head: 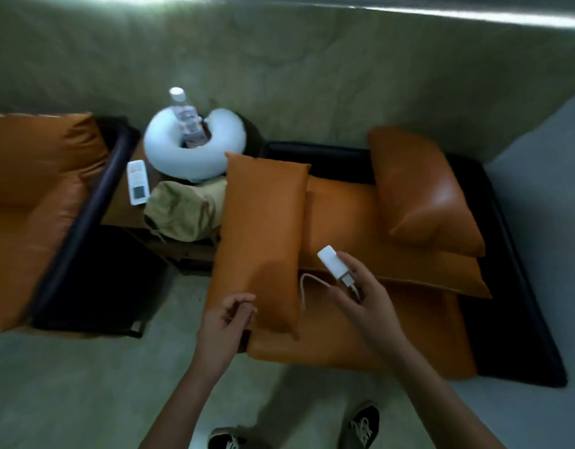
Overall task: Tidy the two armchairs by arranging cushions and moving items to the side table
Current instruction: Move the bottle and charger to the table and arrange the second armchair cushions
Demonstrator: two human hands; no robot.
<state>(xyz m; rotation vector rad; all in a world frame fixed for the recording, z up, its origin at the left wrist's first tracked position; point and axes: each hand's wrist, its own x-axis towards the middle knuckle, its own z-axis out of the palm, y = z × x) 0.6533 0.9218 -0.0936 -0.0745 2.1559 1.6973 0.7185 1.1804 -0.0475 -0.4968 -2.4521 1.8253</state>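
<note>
We held the charger [333,265]
Our right hand [363,299] gripped it; white block jutted toward ten o'clock, cable [307,281] looping; left hand [226,319] loosely curled.

The white charger [332,264], cable dangling, sits in the right hand [363,298] above the orange armchair [344,215].

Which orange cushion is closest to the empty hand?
The long cushion next to the left hand; the plump cushion sits farther off, at the back.
</note>
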